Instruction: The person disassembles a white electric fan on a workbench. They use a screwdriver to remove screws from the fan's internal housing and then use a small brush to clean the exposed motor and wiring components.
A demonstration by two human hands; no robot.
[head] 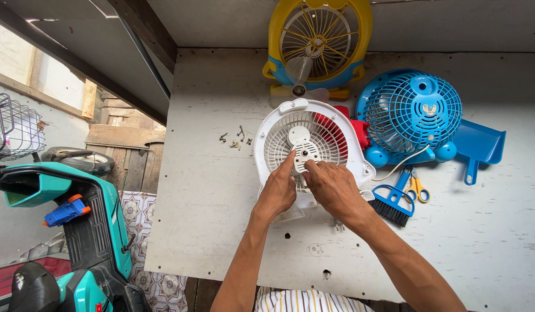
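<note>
The white fan (310,151) lies flat on the white table (221,219), grille up, steady under both hands. The left hand (277,190) and right hand (332,186) pinch its small centre plate (305,155), apparently lifting it. Left of them lie loose screws (235,137); right, a blue fan (410,115) and brush (394,202).

A scuffed white tabletop (221,219) fills the middle and right of the frame in daylight. At the left, a teal scooter (88,231) is parked on a patterned tile floor (157,283), below wooden planks (123,144).
</note>
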